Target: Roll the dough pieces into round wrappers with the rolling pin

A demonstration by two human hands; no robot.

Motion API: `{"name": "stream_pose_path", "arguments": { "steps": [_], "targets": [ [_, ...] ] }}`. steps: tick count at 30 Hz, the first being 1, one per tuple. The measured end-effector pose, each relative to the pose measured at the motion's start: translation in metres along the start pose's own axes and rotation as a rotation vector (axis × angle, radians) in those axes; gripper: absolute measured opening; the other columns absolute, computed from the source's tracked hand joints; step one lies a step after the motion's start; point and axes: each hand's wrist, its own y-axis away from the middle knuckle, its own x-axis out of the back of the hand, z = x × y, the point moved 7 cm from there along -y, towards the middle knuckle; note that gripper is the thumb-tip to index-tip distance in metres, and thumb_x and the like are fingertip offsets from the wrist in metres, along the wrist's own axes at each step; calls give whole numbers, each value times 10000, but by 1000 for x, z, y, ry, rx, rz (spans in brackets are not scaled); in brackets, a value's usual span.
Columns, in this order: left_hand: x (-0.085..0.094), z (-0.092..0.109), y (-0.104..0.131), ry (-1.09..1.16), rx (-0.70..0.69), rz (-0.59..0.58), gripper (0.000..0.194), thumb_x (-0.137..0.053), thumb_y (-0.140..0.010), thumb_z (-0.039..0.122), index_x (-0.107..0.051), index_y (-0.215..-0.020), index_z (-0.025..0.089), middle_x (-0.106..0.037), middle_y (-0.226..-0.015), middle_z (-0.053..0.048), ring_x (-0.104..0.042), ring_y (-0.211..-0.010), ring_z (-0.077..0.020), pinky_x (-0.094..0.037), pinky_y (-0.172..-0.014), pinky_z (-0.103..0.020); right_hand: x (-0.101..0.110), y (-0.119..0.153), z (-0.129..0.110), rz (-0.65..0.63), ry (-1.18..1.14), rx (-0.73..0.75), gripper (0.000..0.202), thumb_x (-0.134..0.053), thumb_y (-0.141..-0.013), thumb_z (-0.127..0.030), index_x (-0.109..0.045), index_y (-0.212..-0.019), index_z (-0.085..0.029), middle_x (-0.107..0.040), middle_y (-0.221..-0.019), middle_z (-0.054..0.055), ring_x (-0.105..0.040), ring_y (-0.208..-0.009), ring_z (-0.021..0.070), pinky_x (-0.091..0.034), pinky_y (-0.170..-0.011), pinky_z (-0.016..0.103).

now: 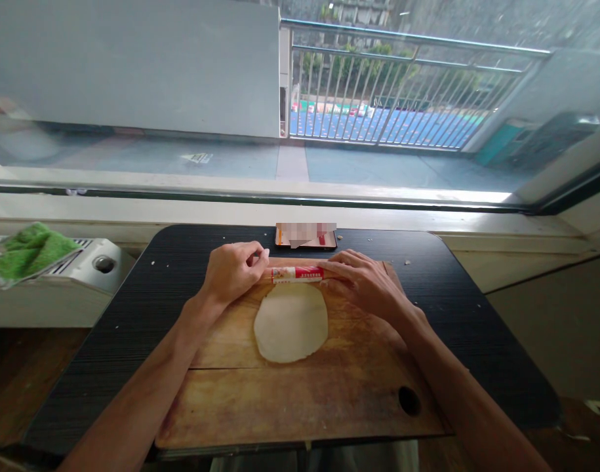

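Note:
A flat, roundish sheet of pale dough (290, 322) lies on a wooden board (280, 406). Across its far edge runs a rolling pin (298, 274) with a red and white printed label round its middle. My left hand (235, 270) is closed at the pin's left end, fingers curled and thumb near the label. At the right end my right hand (356, 278) rests over the pin, its fingers bent together around it. Both hands partly hide the pin's ends.
The board lies on a dark table (477, 354) dotted with small dough crumbs. A phone (305, 236) lies beyond the board, below the window sill. At the left, a green cloth (37, 252) hangs over a white appliance (100, 269). The board has a round hole near its right corner.

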Motion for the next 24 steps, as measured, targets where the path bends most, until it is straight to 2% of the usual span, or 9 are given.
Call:
{"name": "stream_pose_path", "arguments": {
  "steps": [4,12,18,24],
  "targets": [
    [-1,3,0,18,-18,-53,332,-577,-970,417,-709,-729,232,-656,-631,-5,-575,-592,-161,-335,-626,-306,4,0,-2,16,-36,4,289,-672,-1110,-384,-782,-1354,-274,-780,-1120,74,-703,-991,213,-563,-887,344],
    [0,7,0,66,-68,-86,321,-586,-968,416,-719,-740,233,-673,-646,4,-576,-600,-155,-362,-625,-303,10,0,-4,24,-99,-6,291,-637,-1117,-326,-810,-1349,-294,-785,-1116,73,-717,-964,194,-579,-848,324],
    [4,10,-1,106,-112,-85,316,-580,-957,388,-693,-711,225,-660,-650,5,-541,-587,-141,-352,-616,-302,14,0,-6,44,-174,-11,226,-681,-1081,-295,-875,-1196,-279,-793,-1047,60,-715,-921,177,-560,-797,295],
    [5,13,-1,147,-117,-142,324,-571,-936,356,-600,-643,220,-587,-618,7,-496,-574,-135,-328,-603,-305,18,0,-9,14,-267,-26,223,-674,-1081,-296,-890,-1135,-289,-780,-962,49,-690,-862,165,-544,-756,292]
  ]
}}
